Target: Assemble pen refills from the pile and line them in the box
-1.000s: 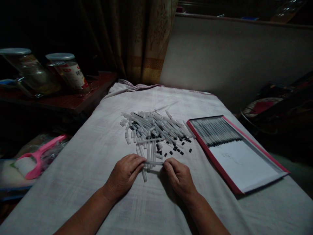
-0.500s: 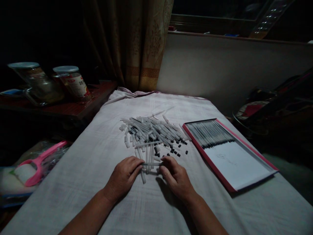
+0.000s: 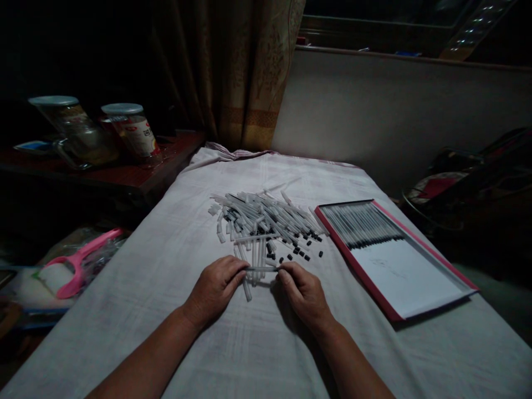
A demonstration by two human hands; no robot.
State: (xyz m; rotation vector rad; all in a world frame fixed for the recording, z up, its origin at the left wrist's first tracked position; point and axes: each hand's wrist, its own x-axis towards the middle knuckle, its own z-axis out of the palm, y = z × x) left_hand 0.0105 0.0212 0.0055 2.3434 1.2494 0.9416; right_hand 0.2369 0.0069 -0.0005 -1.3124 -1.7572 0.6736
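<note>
My left hand (image 3: 216,288) and my right hand (image 3: 302,291) rest on a white cloth (image 3: 166,266), fingers pinched on the two ends of one clear pen tube (image 3: 261,269) held level between them. Just beyond lies a heap of clear pen tubes (image 3: 260,219) with small black caps (image 3: 301,249) scattered at its right side. To the right, a shallow red-edged tray (image 3: 415,277) holds a row of finished pens (image 3: 361,221) at its far end.
A dark wooden shelf (image 3: 124,174) at the left carries two lidded jars (image 3: 131,130). Below it lies a pink-handled tool (image 3: 81,260) on a bag. A curtain (image 3: 245,72) and pale wall stand behind. Dark bags (image 3: 465,183) sit at the right.
Both hands keep their pinch on the pen tube. The view has shifted slightly, so the whole scene sits a little differently in the picture.
</note>
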